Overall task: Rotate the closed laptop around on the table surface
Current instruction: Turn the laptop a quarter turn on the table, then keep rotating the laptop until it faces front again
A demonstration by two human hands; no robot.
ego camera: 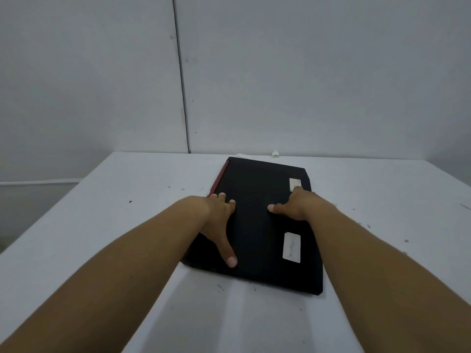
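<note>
A closed black laptop (pixel 257 220) lies flat on the white table (pixel 127 225), its long side running away from me and a red strip along its far left edge. Two white stickers sit on its lid near the right side. My left hand (pixel 219 220) rests on the lid's left part, fingers spread, thumb pointing toward the near edge. My right hand (pixel 293 205) lies flat on the lid's right part, its fingers over the right edge and thumb pointing left. Both hands press on the laptop.
A pale wall (pixel 305 72) with a dark vertical seam stands right behind the table's far edge. Small bits of white tape (pixel 275 154) lie at that far edge. The tabletop has small dark specks. The table's left edge drops off at the left.
</note>
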